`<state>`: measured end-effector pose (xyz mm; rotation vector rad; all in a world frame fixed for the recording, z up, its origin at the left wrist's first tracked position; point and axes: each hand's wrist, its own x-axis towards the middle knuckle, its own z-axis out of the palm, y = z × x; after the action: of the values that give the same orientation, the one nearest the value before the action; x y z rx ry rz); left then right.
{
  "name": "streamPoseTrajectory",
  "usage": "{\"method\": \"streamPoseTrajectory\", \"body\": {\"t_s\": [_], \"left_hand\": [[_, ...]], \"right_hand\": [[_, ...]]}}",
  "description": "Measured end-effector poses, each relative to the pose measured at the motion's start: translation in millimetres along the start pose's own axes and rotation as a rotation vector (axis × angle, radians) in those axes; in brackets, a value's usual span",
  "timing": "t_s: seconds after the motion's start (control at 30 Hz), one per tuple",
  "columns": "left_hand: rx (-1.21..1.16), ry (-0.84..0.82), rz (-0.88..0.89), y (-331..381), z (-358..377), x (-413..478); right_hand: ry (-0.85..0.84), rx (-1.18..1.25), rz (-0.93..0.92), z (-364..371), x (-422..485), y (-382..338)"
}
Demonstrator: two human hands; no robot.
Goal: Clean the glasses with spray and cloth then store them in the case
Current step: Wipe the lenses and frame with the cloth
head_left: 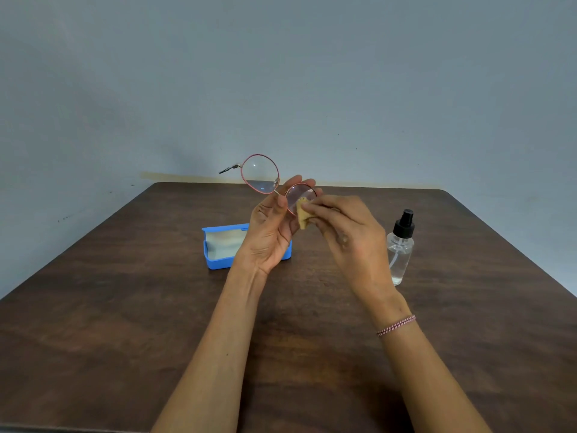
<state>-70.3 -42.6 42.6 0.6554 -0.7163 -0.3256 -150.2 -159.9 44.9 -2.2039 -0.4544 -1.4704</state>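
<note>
Person seated at dark wooden table (pixel 125 307), both forearms raised above it. Left hand (pixel 270 232) clamped on round pink-rimmed glasses (pixel 260 174) near bridge, frame held in air, tilted, 1 temple arm sticking out left. Right hand (pixel 346 232) pinches small yellow cloth (pixel 302 214) against right-side lens. Blue case (pixel 218 248) open on table behind left hand, pale lining visible. Clear spray bottle (pixel 400 248), black nozzle, upright on table right of right hand, apart from it. Braided band (pixel 396 325) on right wrist
</note>
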Motion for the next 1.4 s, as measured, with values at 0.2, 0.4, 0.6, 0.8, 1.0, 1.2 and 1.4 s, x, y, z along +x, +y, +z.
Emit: {"method": "streamPoseTrajectory", "body": {"t_s": [0.2,0.4,0.6,0.8,1.0,1.2,1.4], "left_hand": [[0.054,-0.017,-0.063,-3.9,4.9,0.2],[0.004,-0.019,-0.036,-1.8,2.8,-0.3],[0.006,-0.01,-0.024,-0.5,1.7,1.0],[0.051,-0.021,-0.089,-3.6,3.0,1.3],[0.08,0.005,-0.109,-3.6,3.6,0.6],[0.056,0.003,-0.055,-3.8,1.4,1.9],[0.015,0.047,0.003,-1.0,-2.8,4.0]], "right_hand": [[0.111,-0.032,0.051,-2.1,1.7,-0.7],[-0.001,0.026,-0.024,0.9,0.7,-7.1],[0.06,-0.023,0.024,0.6,1.6,-3.2],[0.1,-0.06,0.049,1.1,2.5,-2.1],[0.036,-0.054,-0.013,3.3,2.1,-8.1],[0.077,-0.092,0.079,1.1,2.8,-1.6],[0.016,-0.084,0.051,1.8,3.3,-2.8]]}}
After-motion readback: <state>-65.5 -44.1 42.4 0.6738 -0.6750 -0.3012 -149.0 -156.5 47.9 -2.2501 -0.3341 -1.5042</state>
